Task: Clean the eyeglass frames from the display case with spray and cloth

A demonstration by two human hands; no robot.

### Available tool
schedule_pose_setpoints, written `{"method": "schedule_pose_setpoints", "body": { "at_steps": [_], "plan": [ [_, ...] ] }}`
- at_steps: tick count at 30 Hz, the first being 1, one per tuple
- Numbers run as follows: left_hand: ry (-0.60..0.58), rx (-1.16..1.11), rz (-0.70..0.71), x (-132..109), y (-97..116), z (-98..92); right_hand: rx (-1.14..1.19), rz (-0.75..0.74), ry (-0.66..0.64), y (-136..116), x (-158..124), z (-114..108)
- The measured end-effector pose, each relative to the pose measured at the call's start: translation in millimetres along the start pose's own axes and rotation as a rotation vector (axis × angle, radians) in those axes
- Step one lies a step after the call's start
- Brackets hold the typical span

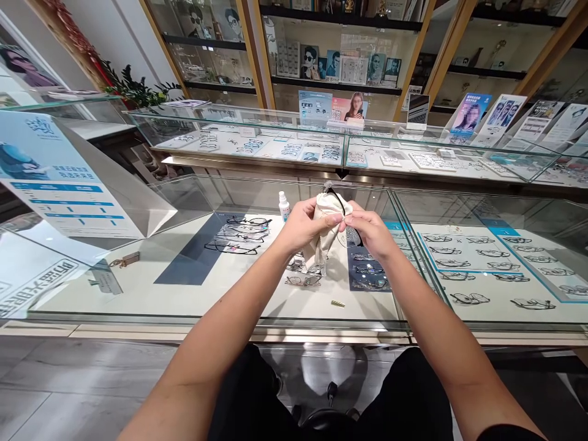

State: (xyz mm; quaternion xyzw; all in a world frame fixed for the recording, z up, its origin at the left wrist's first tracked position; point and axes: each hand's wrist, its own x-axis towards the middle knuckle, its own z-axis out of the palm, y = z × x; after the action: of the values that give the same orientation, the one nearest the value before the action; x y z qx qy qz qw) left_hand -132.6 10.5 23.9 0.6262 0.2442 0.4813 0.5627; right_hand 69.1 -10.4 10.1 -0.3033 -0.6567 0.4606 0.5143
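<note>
Above the glass counter, my left hand (301,226) is closed round a cream cloth pouch (325,236), its thumb pressed on the front. The pouch hangs in folds and bears a small round print. A dark curved strip, like the temple of a pair of glasses (337,197), sticks out of its top. My right hand (373,234) pinches the pouch's edge near its upper right with thumb and forefinger. A dark lens-like shape (353,236) shows beside the right fingers; whether it belongs to the same glasses I cannot tell.
A white spray bottle (283,206) stands behind my left hand. Below the counter's glass lie several eyeglasses (236,247) and a small gold-coloured piece (337,303). A tent-shaped sign (68,184) stands at the left. A second display case (257,150) lies beyond.
</note>
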Motion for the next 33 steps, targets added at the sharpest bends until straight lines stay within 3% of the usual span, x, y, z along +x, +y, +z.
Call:
{"method": "schedule_pose_setpoints", "body": {
  "at_steps": [13,24,33],
  "plan": [
    [0.205,0.100,0.157,1.1,0.2,6.7,-0.066,-0.013,-0.066,-0.9,0.3,1.3],
    [-0.035,0.011,0.057,4.9,6.0,-11.6,0.025,0.024,-0.018,-0.9,3.7,-3.5],
    [0.105,0.086,0.148,2.1,1.7,2.1,0.009,0.071,-0.096,5.8,1.0,1.6]
  ]
}}
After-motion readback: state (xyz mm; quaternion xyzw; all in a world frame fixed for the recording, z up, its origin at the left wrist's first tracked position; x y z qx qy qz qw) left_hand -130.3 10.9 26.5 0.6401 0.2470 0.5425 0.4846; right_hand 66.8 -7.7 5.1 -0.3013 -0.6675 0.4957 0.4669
